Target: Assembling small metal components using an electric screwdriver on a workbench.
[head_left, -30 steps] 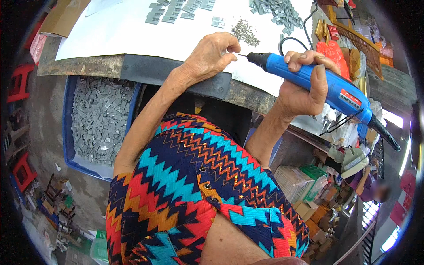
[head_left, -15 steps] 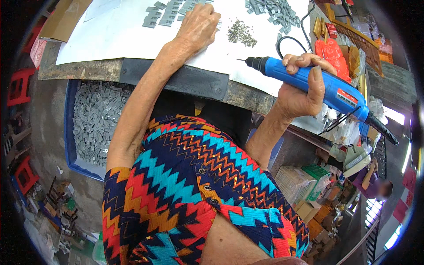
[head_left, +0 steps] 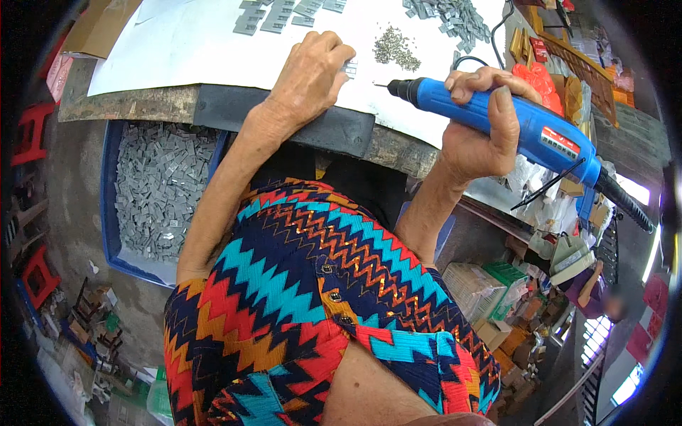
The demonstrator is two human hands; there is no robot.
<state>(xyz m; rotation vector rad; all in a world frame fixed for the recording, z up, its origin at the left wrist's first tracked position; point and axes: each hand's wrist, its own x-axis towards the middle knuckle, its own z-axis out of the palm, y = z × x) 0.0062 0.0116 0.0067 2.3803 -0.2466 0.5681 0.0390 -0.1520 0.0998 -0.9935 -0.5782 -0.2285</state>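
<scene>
In my right hand (head_left: 483, 124) is a blue electric screwdriver (head_left: 462, 106), gripped around its body, its thin bit pointing left above the white table sheet. My left hand (head_left: 309, 74) rests at the near table edge with bent fingers. Light grey small parts (head_left: 349, 69) show beside its fingertips, mostly hidden by the hand. Right of them lies a pile of tiny brass-coloured screws (head_left: 396, 50). Beyond my left hand, grey plastic pieces (head_left: 277, 15) lie in rows. A loose heap of similar grey pieces (head_left: 455, 25) sits at the far right.
Below the table at left stands a blue bin (head_left: 110, 206) filled with grey pieces. The screwdriver's black cord (head_left: 625, 199) trails right. A red plastic bag (head_left: 536, 82) and clutter lie past the table's right side. Another person (head_left: 593, 295) is at far right.
My left hand has drawn back nearer the table edge, uncovering some of the grey rows. The screwdriver's tip has shifted slightly left, toward the left hand's fingers.
</scene>
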